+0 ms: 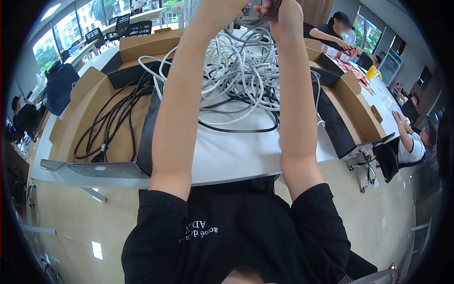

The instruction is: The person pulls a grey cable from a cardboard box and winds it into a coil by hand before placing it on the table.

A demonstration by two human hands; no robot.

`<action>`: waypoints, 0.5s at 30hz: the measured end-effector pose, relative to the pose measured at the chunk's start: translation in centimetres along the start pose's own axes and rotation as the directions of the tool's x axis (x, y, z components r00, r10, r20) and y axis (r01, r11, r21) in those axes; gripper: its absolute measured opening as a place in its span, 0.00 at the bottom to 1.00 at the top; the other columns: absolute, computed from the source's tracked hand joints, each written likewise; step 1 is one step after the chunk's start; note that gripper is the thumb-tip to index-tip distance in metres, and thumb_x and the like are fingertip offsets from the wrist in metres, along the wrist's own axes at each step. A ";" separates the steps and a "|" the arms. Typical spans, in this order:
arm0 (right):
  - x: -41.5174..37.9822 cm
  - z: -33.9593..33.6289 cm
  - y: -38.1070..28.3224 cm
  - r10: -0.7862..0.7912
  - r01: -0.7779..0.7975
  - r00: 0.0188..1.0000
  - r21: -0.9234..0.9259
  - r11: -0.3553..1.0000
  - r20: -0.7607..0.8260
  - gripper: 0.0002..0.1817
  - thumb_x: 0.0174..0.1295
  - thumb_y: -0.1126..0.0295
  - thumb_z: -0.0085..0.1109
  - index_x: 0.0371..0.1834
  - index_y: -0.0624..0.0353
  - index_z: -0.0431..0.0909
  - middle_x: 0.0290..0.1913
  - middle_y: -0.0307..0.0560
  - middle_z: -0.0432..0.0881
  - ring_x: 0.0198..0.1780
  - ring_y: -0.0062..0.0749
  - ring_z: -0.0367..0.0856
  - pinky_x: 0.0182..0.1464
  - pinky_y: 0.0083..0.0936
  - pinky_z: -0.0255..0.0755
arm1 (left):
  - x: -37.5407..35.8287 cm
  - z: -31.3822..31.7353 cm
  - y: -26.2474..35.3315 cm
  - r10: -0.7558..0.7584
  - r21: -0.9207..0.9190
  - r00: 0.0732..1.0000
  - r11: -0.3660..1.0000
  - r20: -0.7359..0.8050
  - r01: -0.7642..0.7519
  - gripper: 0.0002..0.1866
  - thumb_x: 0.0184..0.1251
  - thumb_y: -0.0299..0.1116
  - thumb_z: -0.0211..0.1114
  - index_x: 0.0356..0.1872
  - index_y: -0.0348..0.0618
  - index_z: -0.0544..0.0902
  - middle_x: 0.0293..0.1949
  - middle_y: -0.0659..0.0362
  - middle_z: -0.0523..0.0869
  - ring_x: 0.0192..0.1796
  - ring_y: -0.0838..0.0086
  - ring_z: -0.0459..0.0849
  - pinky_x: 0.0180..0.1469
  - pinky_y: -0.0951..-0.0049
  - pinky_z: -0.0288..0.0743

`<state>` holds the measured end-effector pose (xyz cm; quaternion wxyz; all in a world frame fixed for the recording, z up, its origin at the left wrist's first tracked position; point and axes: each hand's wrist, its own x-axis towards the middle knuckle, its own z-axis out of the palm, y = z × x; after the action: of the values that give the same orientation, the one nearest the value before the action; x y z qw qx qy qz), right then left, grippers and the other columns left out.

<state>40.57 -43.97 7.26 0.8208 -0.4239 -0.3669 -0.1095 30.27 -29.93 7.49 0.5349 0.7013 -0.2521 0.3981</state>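
Both my arms reach up over a tangled pile of white and grey cables point(243, 71) on the white table point(231, 161). At the top edge of the view, my right hand point(287, 16) is closed around a looped grey cable point(257, 21), lifted above the pile. My left hand point(224, 12) is at the other side of these loops, closed on the same grey cable; its fingers are partly cut off by the frame. Some black cable point(241, 128) lies along the near edge of the pile.
On the left, an open cardboard box point(64, 137) holds black power cables point(116, 118). Another open box point(362, 111) stands on the right. Beyond it, a person point(338, 31) handles red-and-white items, near a yellow bottle point(371, 72). Another person point(411, 142) sits at the far right.
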 end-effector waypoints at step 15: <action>-4.4 3.4 -5.2 -0.450 0.587 0.810 -0.536 0.607 0.377 0.22 0.77 0.56 0.60 0.30 0.65 0.84 0.25 0.33 0.77 0.26 0.14 0.71 0.28 0.19 0.64 | -1.4 -0.7 3.9 -0.027 0.360 0.978 0.932 0.209 -0.051 0.20 0.63 0.41 0.68 0.35 0.28 0.86 0.27 0.47 0.87 0.33 0.66 0.86 0.39 0.62 0.77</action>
<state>33.22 -45.09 8.64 0.5198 -0.5564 -0.4975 -0.4157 26.23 -30.55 8.55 0.3638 0.8246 -0.2335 0.3649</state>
